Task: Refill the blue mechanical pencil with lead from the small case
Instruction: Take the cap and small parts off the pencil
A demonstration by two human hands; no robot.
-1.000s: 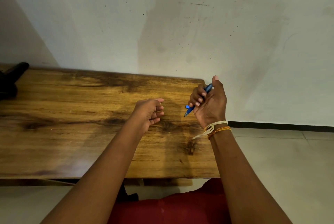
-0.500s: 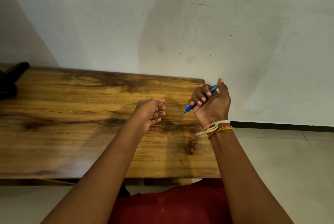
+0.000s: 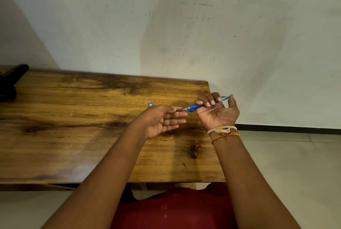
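My right hand [image 3: 215, 112], palm up over the right end of the wooden table [image 3: 83, 136], grips the blue mechanical pencil [image 3: 193, 107] with curled fingers. The pencil lies nearly level, its tip pointing left. My left hand [image 3: 162, 119] is held palm up with straight fingers just left of it. The pencil tip sits where the left thumb and forefinger end; I cannot see any lead there. A small blue case [image 3: 150, 104] lies on the table just behind my left hand, mostly hidden by it.
A black object [image 3: 9, 81] sits at the table's far left end. A pale wall stands right behind the table. The table's right edge runs just under my right hand, with tiled floor [image 3: 295, 164] beyond it.
My left hand uncurled its fingers and reached right to the pencil tip. My right hand lowered the pencil to nearly level. The small blue case came into sight behind the left hand.
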